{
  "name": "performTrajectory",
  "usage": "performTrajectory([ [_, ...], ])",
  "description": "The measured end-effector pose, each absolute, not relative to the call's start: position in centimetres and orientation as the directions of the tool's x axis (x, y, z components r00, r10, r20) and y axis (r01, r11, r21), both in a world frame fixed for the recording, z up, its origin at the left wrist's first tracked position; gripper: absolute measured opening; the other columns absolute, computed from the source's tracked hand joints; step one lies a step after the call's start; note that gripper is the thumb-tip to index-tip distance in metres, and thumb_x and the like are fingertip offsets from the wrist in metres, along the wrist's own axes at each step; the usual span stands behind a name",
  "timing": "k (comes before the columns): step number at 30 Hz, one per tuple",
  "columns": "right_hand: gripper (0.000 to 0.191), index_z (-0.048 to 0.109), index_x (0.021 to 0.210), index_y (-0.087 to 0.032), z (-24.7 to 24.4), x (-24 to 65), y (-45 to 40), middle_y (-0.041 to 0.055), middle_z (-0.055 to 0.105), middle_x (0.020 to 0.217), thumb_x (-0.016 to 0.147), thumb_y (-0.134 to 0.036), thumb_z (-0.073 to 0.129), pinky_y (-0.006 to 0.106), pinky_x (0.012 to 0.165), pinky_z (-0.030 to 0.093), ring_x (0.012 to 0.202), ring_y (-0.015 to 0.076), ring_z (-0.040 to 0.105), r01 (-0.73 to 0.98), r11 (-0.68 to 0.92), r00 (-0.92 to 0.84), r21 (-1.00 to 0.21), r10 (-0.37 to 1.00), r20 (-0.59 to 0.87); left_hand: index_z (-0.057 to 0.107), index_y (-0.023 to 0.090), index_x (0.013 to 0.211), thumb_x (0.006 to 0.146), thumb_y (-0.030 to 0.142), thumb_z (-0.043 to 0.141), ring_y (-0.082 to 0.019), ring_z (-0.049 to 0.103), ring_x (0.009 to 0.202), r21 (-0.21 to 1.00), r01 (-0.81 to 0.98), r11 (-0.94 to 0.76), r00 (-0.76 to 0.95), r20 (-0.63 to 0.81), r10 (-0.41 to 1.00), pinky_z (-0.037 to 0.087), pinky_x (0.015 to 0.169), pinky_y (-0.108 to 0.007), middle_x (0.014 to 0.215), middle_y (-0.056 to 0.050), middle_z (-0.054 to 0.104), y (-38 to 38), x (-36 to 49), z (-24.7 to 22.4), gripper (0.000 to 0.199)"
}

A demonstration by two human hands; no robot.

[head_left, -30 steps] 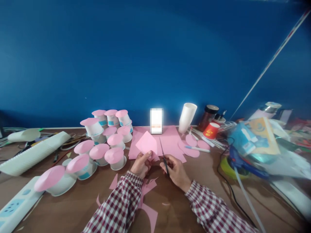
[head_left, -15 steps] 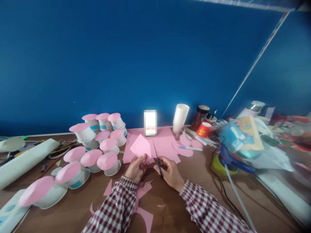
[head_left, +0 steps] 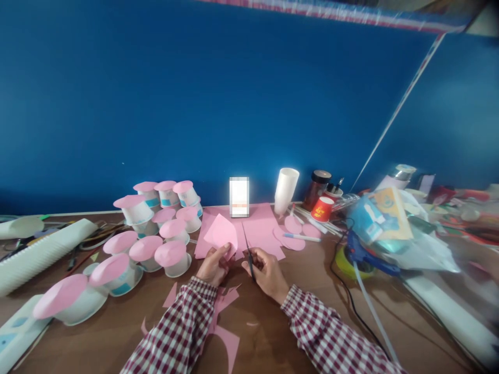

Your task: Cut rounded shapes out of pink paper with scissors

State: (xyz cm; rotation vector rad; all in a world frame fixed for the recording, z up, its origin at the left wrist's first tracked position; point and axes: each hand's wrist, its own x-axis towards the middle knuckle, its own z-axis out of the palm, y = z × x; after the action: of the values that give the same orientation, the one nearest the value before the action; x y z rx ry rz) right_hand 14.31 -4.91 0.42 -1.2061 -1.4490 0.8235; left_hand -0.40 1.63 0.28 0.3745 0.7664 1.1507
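Note:
My left hand (head_left: 214, 265) pinches the lower corner of a pink paper piece (head_left: 220, 232), which has a curved right edge. In my right hand (head_left: 265, 270) are dark scissors (head_left: 250, 256), their blades pointing up and away, just right of the paper and apart from it. Larger pink sheets (head_left: 259, 223) lie flat behind both hands. Pink offcuts (head_left: 228, 340) are scattered on the brown table (head_left: 273, 332), some partly hidden by my left sleeve.
Several white cups (head_left: 177, 264) with pink paper discs stand at the left. Behind the hands is a bright, blurred-out upright object (head_left: 239, 197). To the right are stacked white cups (head_left: 286, 189), a red cup (head_left: 322, 209) and a blue glue gun (head_left: 370, 254).
The view has shifted slightly, so the table items sit a little further left. Both hands keep nearly the same pose, with the paper and scissors still held.

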Motion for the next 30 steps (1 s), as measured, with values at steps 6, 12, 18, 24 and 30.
performTrajectory([
  [6, 0.022, 0.064, 0.098, -0.015, 0.5, 14.3, -5.2, -0.0015, 0.057, 0.064, 0.081, -0.029, 0.064, 0.021, 0.052, 0.041, 0.056, 0.0119, 0.050, 0.288, 0.284, 0.006, -0.915, 0.954, 0.298, 0.065, 0.013, 0.069, 0.067, 0.006, 0.073, -0.011, 0.066, 0.062, 0.619, -0.682, 0.391, 0.228, -0.328, 0.917, 0.055, 0.058, -0.019, 0.070, -0.003, 0.070, 1.7, -0.6, -0.1, 0.011],
  [12, 0.022, 0.064, 0.098, -0.015, 0.1, 14.5, -5.1, 0.0002, 0.059, 0.065, 0.082, -0.030, 0.062, 0.022, 0.054, 0.044, 0.059, 0.0136, 0.053, 0.289, 0.312, 0.023, -0.905, 0.943, 0.333, 0.065, 0.013, 0.070, 0.066, 0.008, 0.075, -0.010, 0.064, 0.057, 0.649, -0.667, 0.364, 0.231, -0.284, 0.930, 0.053, 0.054, -0.019, 0.067, -0.002, 0.068, 1.4, -0.3, 0.0, 0.011],
  [18, 0.025, 0.063, 0.098, -0.015, -0.2, 14.5, -4.9, -0.0015, 0.057, 0.060, 0.080, -0.034, 0.065, 0.022, 0.050, 0.044, 0.054, 0.0130, 0.053, 0.269, 0.301, 0.085, -0.915, 0.939, 0.334, 0.065, 0.011, 0.070, 0.063, 0.010, 0.077, -0.011, 0.063, 0.055, 0.697, -0.645, 0.313, 0.195, -0.246, 0.949, 0.048, 0.046, -0.017, 0.066, -0.004, 0.068, 0.9, 0.2, 0.7, 0.014],
  [24, 0.027, 0.061, 0.098, -0.016, -0.4, 14.4, -4.8, -0.0030, 0.055, 0.061, 0.081, -0.036, 0.065, 0.022, 0.049, 0.045, 0.053, 0.0122, 0.054, 0.200, 0.282, 0.109, -0.938, 0.945, 0.308, 0.066, 0.011, 0.074, 0.061, 0.017, 0.081, -0.012, 0.059, 0.048, 0.741, -0.583, 0.334, 0.215, -0.256, 0.943, 0.045, 0.044, -0.020, 0.060, -0.004, 0.066, 0.5, 0.4, 0.8, 0.020],
  [30, 0.029, 0.060, 0.101, -0.016, -0.7, 14.5, -4.6, -0.0005, 0.058, 0.069, 0.082, -0.037, 0.065, 0.024, 0.054, 0.049, 0.058, 0.0134, 0.057, 0.157, 0.266, 0.106, -0.951, 0.953, 0.284, 0.063, 0.014, 0.063, 0.057, 0.026, 0.084, -0.009, 0.049, 0.037, 0.784, -0.542, 0.304, 0.123, -0.285, 0.951, 0.038, 0.037, -0.021, 0.045, 0.001, 0.057, 0.2, 0.7, 0.9, 0.025],
])
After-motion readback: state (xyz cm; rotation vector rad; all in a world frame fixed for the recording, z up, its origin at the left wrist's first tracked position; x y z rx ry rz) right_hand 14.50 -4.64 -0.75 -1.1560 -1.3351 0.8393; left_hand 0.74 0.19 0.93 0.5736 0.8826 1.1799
